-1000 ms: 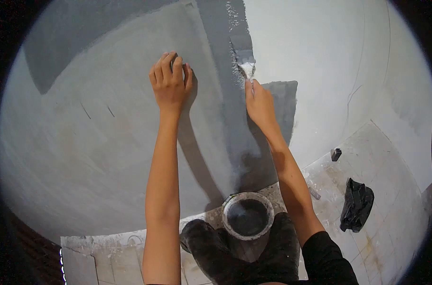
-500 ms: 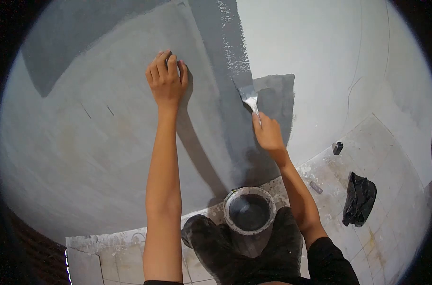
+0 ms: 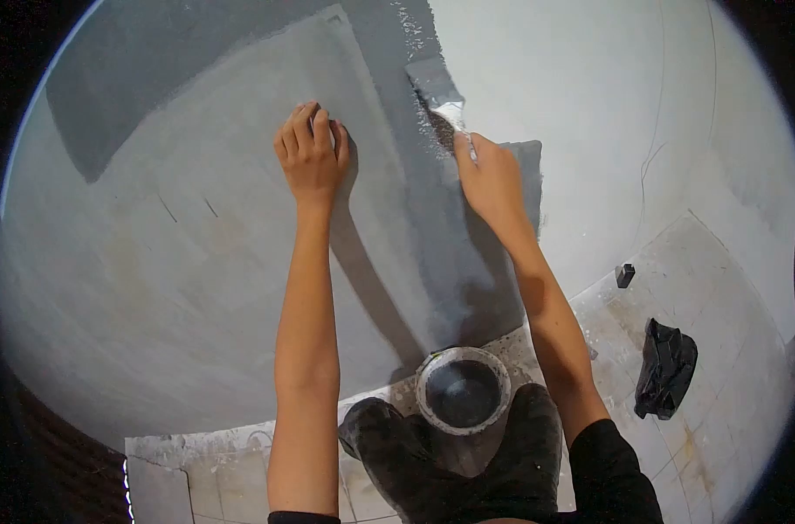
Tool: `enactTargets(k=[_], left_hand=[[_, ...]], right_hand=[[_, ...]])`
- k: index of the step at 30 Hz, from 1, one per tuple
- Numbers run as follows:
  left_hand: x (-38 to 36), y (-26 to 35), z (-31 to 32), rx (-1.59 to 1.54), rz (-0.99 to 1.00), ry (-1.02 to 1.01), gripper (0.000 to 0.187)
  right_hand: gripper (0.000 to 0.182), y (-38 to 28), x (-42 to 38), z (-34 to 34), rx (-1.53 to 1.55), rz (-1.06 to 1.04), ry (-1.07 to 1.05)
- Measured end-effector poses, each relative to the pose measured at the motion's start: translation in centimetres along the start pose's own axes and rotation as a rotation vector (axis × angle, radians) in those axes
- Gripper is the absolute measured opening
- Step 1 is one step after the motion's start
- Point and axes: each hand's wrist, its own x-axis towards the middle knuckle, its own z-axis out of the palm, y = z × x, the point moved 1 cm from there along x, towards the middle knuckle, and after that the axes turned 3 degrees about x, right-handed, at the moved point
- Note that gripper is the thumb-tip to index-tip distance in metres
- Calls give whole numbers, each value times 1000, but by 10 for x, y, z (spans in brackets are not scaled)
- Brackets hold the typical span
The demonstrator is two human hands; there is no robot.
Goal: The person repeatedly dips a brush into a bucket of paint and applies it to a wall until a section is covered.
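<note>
My right hand (image 3: pixel 493 179) is closed round the handle of a paintbrush (image 3: pixel 450 112). Its wide, grey-coated bristles press against the wall (image 3: pixel 223 288), over a dark grey painted strip (image 3: pixel 384 87) with pale speckled gaps, beside the white area. To the left, my left hand (image 3: pixel 313 155) leans on the lighter grey part of the wall, fingers bent and somewhat apart; nothing shows in its grasp, though the fingertips are partly hidden. Below, between my knees, stands a round bucket (image 3: pixel 423 410) with dark grey paint in it and a smeared rim.
On the tiled floor (image 3: pixel 703 349) to the right lie a crumpled black plastic bag (image 3: pixel 666 368) and a small black block (image 3: pixel 625 276) near the wall's foot. Paint spatters mark the floor edge. A dark ribbed surface (image 3: pixel 61 454) fills the lower left corner.
My right hand has carried the brush up along the dark strip, and its bristles now sit higher over the speckled patch. My left hand stays at the same spot on the wall.
</note>
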Motion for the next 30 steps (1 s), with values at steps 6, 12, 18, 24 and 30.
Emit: enactTargets(k=[6,12,18,24,30], left_hand=[[0,-1,2,-15,-10,10,24],[-1,-1,4,-5,10,33,24],[0,-1,3,-4,4,40,24],[2,1,2,-13,2,53,22],[2,1,2,-2,4,54,22]], right_hand=[[47,21,-17,13,-201,-16,-60],[43,52,-71,3,-202,37,-188],[34,55,-103,-11,172,106,-133],[30,34,-65,-2,323,120,32],[27,24,-33,15,218,49,107]])
